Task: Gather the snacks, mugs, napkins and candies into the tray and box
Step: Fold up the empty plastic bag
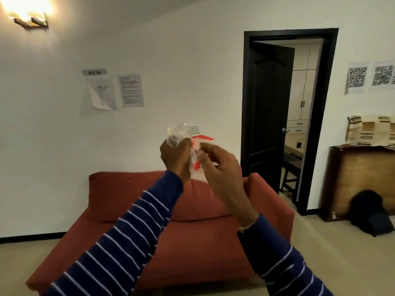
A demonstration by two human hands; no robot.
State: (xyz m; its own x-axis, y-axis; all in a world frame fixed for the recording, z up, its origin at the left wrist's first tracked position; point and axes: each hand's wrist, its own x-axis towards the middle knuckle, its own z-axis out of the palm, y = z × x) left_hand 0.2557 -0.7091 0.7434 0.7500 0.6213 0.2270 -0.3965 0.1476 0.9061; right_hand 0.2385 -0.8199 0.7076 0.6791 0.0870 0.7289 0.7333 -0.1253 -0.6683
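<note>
Open air around raised hands (pixel 198 161), red sofa (pixel 162 227) below, bare wall (pixel 171 82) behind, doorway (pixel 297 124) right

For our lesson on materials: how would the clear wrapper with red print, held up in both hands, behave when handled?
The wrapper is probably floppy: it bunches and crumples above the left hand. It seems light, since the right hand pinches it with fingertips alone. Its glossy film may be slippery. Any contents are hidden.

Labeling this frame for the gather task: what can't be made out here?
- Wrapper, head view: red-and-white, blurred, partly hidden by left hand and right hand; contents unreadable.
- Tray, box, mugs, napkins: not in view.
- Wall sheet: text too small.
- Dark heap on floor: too dim to identify.
</note>
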